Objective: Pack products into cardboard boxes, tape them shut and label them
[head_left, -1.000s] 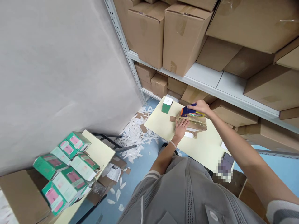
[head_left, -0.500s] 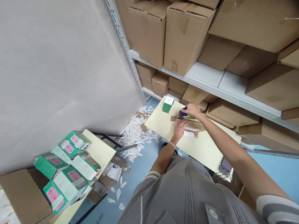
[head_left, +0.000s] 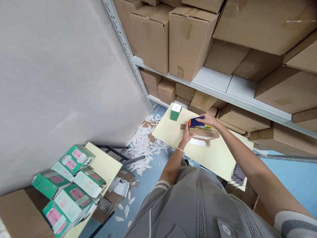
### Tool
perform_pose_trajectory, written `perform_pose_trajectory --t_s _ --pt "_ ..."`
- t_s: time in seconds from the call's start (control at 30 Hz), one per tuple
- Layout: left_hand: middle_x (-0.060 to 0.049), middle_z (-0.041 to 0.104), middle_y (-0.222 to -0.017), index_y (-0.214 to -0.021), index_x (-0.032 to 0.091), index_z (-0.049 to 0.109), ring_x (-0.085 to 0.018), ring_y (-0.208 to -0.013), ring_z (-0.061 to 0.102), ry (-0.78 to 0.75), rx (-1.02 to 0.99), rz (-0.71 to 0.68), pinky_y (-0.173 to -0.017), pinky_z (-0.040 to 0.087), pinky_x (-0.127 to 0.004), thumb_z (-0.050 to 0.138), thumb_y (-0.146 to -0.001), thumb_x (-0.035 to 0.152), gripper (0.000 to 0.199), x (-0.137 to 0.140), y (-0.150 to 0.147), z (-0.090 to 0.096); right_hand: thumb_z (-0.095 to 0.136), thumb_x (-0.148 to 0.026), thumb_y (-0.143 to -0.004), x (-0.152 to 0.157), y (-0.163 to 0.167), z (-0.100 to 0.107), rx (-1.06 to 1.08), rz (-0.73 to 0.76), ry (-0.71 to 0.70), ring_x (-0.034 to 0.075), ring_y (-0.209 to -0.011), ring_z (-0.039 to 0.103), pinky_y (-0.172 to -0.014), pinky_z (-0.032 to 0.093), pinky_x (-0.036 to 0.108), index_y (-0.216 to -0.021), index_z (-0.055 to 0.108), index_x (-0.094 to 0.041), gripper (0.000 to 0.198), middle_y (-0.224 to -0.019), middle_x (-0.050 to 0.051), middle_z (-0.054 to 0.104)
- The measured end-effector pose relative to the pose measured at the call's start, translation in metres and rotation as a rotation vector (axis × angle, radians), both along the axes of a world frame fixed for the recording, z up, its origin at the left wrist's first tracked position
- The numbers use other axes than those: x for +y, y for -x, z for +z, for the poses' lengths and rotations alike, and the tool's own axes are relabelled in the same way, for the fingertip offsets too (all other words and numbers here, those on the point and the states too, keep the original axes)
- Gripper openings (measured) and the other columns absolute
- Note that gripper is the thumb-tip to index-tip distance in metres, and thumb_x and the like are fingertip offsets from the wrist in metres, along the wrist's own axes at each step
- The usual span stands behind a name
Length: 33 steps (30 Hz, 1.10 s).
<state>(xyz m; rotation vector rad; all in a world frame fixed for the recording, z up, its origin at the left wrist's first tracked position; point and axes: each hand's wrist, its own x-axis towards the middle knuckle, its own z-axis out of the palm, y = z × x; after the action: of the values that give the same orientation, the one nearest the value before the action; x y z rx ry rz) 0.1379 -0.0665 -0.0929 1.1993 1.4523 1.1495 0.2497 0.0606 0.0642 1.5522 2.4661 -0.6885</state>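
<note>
My right hand [head_left: 209, 119] is wrapped round a dark blue tape dispenser [head_left: 196, 121] with an orange end. The dispenser is over the top of a small brown cardboard box [head_left: 206, 133], along its far side. My left hand [head_left: 186, 136] grips the box's left end, its fingers close to the orange end of the dispenser. Clear, shiny tape shows on the box's top, with some yellow by my right fingers. A white paper [head_left: 197, 142] lies at the near side of the box. Both hands are over the pale yellow table [head_left: 219, 155].
A green and white box [head_left: 175, 112] stands at the table's far left corner. Metal shelving [head_left: 218, 87] with cardboard boxes rises behind. Paper scraps [head_left: 140, 142] litter the floor. On the left, a second table [head_left: 105, 155] bears several green boxes [head_left: 74, 195].
The tape dispenser has tipped flatter, so more of its blue body and orange end shows. My left hand has shifted from the box's near top edge to its left end. The view has shifted slightly.
</note>
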Motion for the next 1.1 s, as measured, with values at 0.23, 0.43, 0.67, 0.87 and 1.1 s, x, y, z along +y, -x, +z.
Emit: perform_pose_trajectory --t_s 0.23,0.43,0.67,0.87,1.1 --pt "-0.011 0.035 -0.159 -0.158 0.020 0.004 -0.019 -0.141 0.043 -0.025 0.224 -0.012 -0.113 0.039 -0.031 0.058 -0.086 0.009 0.090 -0.004 -0.004 0.008 0.066 -0.075 -0.065 0.001 -0.034 -0.004 0.336 -0.147 0.243 0.015 -0.063 0.057 -0.059 0.044 0.023 -0.070 0.066 -0.019 0.056 -0.064 -0.001 0.064" --pt "-0.004 0.044 -0.154 -0.155 0.029 0.025 -0.020 -0.137 0.049 0.078 0.349 -0.060 -0.111 0.041 -0.034 0.058 -0.091 0.019 0.073 -0.006 -0.011 0.005 0.078 -0.065 -0.059 -0.006 -0.075 -0.011 0.611 -0.429 0.324 0.016 -0.065 0.062 -0.062 0.051 0.026 -0.074 0.067 -0.021 0.047 -0.069 0.000 0.068" --pt "-0.014 0.030 -0.161 -0.157 0.018 0.020 -0.022 -0.148 0.032 0.063 0.156 -0.182 -0.120 0.029 -0.035 0.072 -0.085 0.029 0.089 -0.004 -0.013 -0.001 0.078 -0.054 -0.064 -0.016 -0.112 -0.024 0.779 -0.708 0.378 0.021 -0.073 0.069 -0.072 0.058 0.030 -0.075 0.067 -0.024 0.035 -0.080 0.004 0.074" --pt "-0.013 0.021 -0.165 -0.158 0.023 0.009 -0.022 -0.151 0.024 0.067 0.048 -0.197 -0.121 0.028 -0.036 0.067 -0.089 0.035 0.091 0.007 -0.009 0.012 0.061 -0.055 -0.075 -0.025 -0.119 -0.024 0.816 -0.814 0.364 0.025 -0.080 0.072 -0.073 0.060 0.035 -0.077 0.062 -0.023 0.032 -0.078 0.008 0.074" --pt "-0.009 0.020 -0.165 -0.157 0.026 0.016 -0.021 -0.152 0.020 -0.109 0.171 -0.258 -0.123 0.024 -0.034 0.065 -0.088 0.024 0.085 0.033 -0.015 0.035 0.062 -0.041 -0.077 -0.029 -0.127 -0.034 0.902 -0.857 0.489 0.025 -0.077 0.073 -0.072 0.061 0.036 -0.081 0.065 -0.022 0.020 -0.076 0.006 0.075"
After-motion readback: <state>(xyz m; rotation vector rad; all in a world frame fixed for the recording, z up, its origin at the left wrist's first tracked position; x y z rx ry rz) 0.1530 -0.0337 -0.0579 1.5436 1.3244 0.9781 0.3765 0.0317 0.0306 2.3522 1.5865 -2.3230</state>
